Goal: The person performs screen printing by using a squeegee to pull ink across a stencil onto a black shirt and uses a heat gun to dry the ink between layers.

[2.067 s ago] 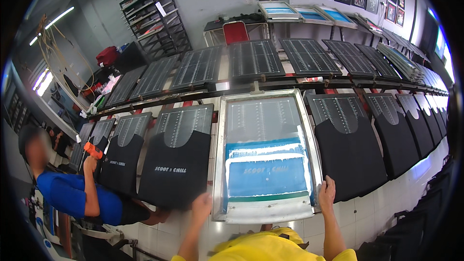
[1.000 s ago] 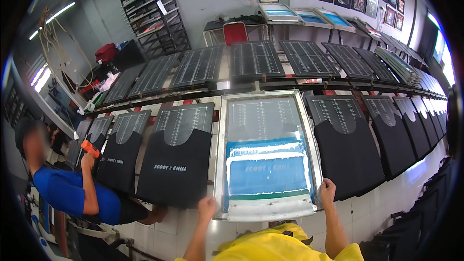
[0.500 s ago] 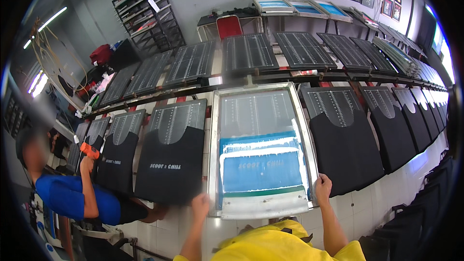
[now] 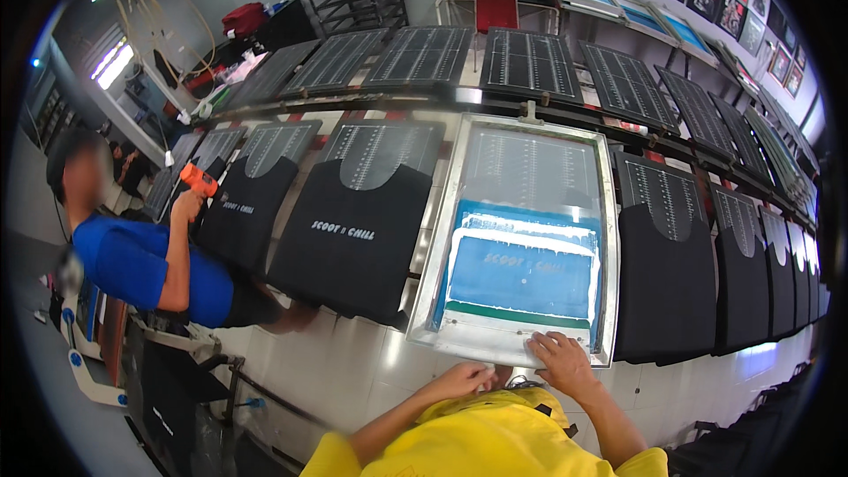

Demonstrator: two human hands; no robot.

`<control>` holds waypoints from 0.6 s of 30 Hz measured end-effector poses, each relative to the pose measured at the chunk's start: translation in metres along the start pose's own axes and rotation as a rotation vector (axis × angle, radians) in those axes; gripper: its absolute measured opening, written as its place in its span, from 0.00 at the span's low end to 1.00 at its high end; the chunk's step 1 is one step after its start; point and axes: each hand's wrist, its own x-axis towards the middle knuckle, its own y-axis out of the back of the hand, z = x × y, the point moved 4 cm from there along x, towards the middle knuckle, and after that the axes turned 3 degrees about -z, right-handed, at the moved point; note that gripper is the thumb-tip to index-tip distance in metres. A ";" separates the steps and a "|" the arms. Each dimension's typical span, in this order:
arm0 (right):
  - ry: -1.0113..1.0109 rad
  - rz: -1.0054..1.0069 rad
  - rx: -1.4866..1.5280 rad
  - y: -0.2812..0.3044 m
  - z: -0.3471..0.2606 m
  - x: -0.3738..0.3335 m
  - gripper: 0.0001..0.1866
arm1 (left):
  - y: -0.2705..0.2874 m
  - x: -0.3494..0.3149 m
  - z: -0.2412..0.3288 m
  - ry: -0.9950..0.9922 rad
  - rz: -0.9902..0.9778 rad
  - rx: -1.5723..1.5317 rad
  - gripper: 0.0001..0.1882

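Observation:
A screen printing frame (image 4: 428, 300) with a metal border lies over a printing board in front of me. Its mesh is blue in the nearer half, with white ink streaked across it and a green strip near the front. My right hand (image 4: 565, 364) is closed over the frame's near edge, fingers on top of the metal bar. My left hand (image 4: 466, 378) is off the frame, close to my waist over the yellow shirt (image 4: 495, 433). Its fingers are curled together; whether they hold anything is hidden.
Black shirts (image 4: 349, 256) lie on boards to the left, the nearest with white lettering. More black shirts (image 4: 664, 291) line the right. Behind runs a row of bare boards (image 4: 530, 64). At left, a person in blue (image 4: 132, 256) holds an orange heat gun (image 4: 199, 180).
My left hand has let go of the frame's left side and drawn in to my waist. My right hand has moved from the right side to the near edge. The view has shifted left.

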 end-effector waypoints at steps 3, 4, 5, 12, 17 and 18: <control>0.008 0.035 -0.019 0.017 0.000 0.015 0.32 | -0.015 0.032 -0.023 0.033 0.010 -0.136 0.26; -0.023 0.055 -0.016 0.023 0.001 0.021 0.30 | -0.022 0.039 -0.027 0.045 -0.008 -0.188 0.27; -0.052 0.076 -0.015 0.025 0.006 0.028 0.29 | -0.028 0.044 -0.029 0.053 -0.023 -0.237 0.27; -0.066 0.218 -0.056 0.017 0.025 0.044 0.17 | -0.048 0.076 -0.045 -0.130 -0.013 -0.338 0.27; -0.111 0.277 -0.024 0.038 0.071 0.076 0.17 | -0.045 0.063 -0.029 -0.140 0.109 -0.162 0.29; -0.111 0.301 -0.011 0.044 0.081 0.086 0.18 | -0.045 0.061 -0.026 -0.147 0.122 -0.159 0.29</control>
